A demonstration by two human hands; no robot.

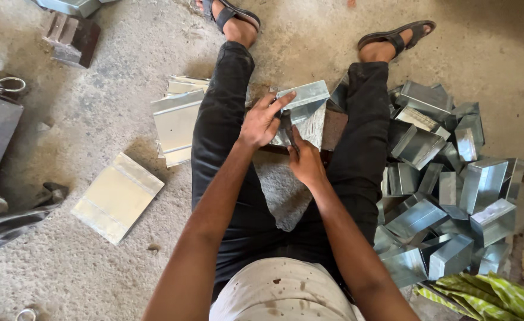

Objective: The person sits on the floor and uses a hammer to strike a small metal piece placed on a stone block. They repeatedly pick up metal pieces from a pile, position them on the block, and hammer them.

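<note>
Sitting on the concrete floor (95, 119) with your legs spread, you have the folded sheet-metal piece (302, 110) between your knees, where both hands can reach it and your thighs fence it in. Your left hand (263, 122) lies over its near left side, fingers spread and the forefinger stretched along the bent top flange, pressing it down rather than closing around it. Your right hand (305, 160) comes up from below with its fingers curled shut; a thin dark thing, perhaps a tool, seems to run from that grip toward the metal, but you cannot tell what it is. The piece appears to rest on a dark brownish block (334, 128) just beside your right leg, which would give it a firm bed. On your right, a heap of finished folded metal boxes (452, 196) crowds against your right leg, close enough to hem in that elbow. On your left, flat sheet blanks (176, 122) are stacked touching your left leg, and one more flat sheet (116, 196) lies apart, farther out on the floor. A small wooden block (71, 38) sits well away at the upper left, and a yellow-green striped cloth (488, 297) is bunched at the lower right, below the heap.
</note>
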